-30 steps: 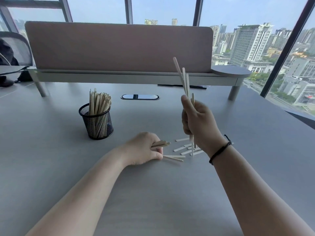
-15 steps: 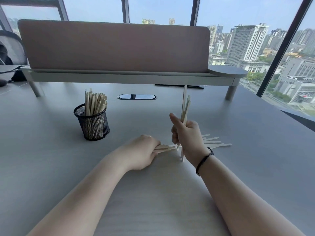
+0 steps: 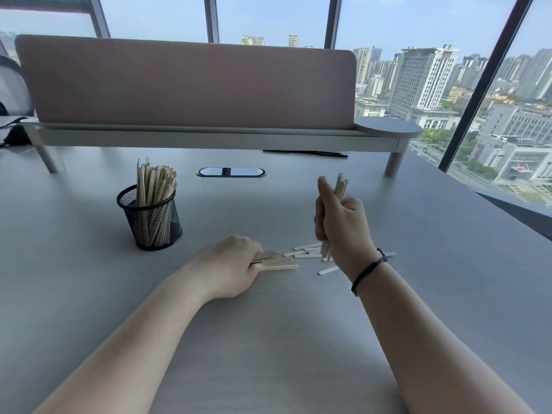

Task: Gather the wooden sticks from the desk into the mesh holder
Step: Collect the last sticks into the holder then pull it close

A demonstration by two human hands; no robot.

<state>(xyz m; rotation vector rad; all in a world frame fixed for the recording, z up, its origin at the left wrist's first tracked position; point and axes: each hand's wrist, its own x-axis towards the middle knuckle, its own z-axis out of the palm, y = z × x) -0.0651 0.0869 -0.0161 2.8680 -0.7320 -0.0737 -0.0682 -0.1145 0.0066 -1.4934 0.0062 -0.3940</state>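
A black mesh holder [image 3: 150, 222] stands on the grey desk at the left, filled with several upright wooden sticks [image 3: 155, 182]. My left hand [image 3: 230, 264] rests on the desk, shut on a few flat sticks [image 3: 279, 262] that point right. My right hand [image 3: 340, 222] holds a bundle of sticks [image 3: 341, 186] upright, their lower ends touching the desk. Several loose sticks [image 3: 307, 251] lie scattered on the desk between and behind my hands.
A raised shelf with a pink divider panel [image 3: 185, 85] spans the back of the desk. An oval cable port [image 3: 231, 172] sits behind the holder. A black strip [image 3: 304, 153] lies under the shelf. Large windows stand at the right.
My right hand has lowered the bundle and the sticks now sit evened up, with shorter ends showing above the fist. My left hand has stayed on the desk with its sticks.
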